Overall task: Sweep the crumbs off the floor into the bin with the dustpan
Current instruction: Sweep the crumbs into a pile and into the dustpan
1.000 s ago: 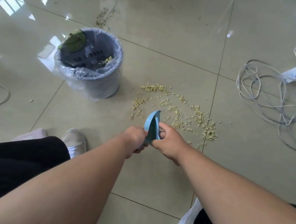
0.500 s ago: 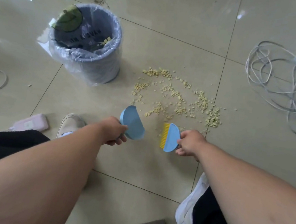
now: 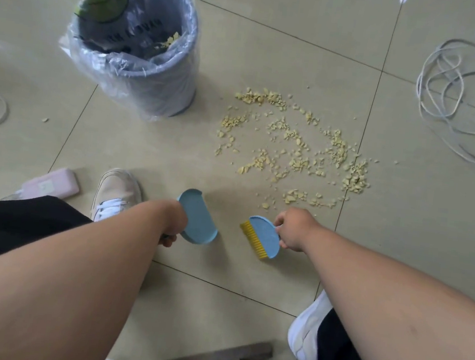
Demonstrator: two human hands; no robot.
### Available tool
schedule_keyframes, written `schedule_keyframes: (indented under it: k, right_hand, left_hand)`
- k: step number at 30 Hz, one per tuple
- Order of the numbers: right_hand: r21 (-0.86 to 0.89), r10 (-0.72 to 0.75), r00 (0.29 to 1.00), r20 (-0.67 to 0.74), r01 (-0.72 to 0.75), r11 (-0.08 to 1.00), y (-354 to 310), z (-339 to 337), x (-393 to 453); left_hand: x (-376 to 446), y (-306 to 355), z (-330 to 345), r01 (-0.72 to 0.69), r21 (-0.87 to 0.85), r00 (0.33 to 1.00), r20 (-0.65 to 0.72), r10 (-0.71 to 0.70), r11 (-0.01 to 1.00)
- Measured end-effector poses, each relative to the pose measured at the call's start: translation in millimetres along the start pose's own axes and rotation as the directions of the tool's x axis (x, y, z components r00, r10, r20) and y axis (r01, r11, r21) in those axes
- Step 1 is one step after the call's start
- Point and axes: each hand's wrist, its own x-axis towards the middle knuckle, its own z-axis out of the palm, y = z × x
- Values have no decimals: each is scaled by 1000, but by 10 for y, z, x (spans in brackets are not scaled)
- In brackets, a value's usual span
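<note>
Yellow crumbs lie scattered over the beige floor tiles, right of a grey bin lined with a clear bag. My left hand grips the handle of a small blue dustpan, held above the floor near my left shoe. My right hand grips a small blue brush with yellow bristles pointing left. Both tools hover just short of the near edge of the crumbs, a little apart from each other.
A tangle of white cable lies at the right. A pink object lies beside my left shoe; my right shoe is at the lower right. A wooden piece sits at the bottom edge. The bin holds a green lid and some crumbs.
The dustpan and brush, held together a second ago, have come apart, the pan going left and the brush right. The view has dropped closer to the floor.
</note>
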Motion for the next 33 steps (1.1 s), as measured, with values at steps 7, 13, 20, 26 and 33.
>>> schedule_keyframes:
  k: [7, 13, 20, 26, 33]
  right_hand:
    - [89, 130, 940, -315, -107, 990, 208, -261, 236]
    - [219, 253, 848, -465, -167, 961, 369, -483, 261]
    - [207, 7, 979, -202, 36, 978, 194, -338, 159]
    - [-256, -90, 983, 161, 130, 958, -1, 139, 71]
    - [-294, 24, 995, -97, -52, 954, 295, -237, 287]
  left_hand:
    - [8, 7, -41, 10, 10, 1000, 8, -10, 1000]
    - [4, 28, -63, -32, 108, 999, 39, 28, 994]
    - [-70, 42, -58, -41, 74, 998, 42, 38, 996]
    - [-31, 21, -55, -25, 114, 999, 48, 20, 993]
    - [29, 16, -24, -42, 110, 999, 24, 39, 993]
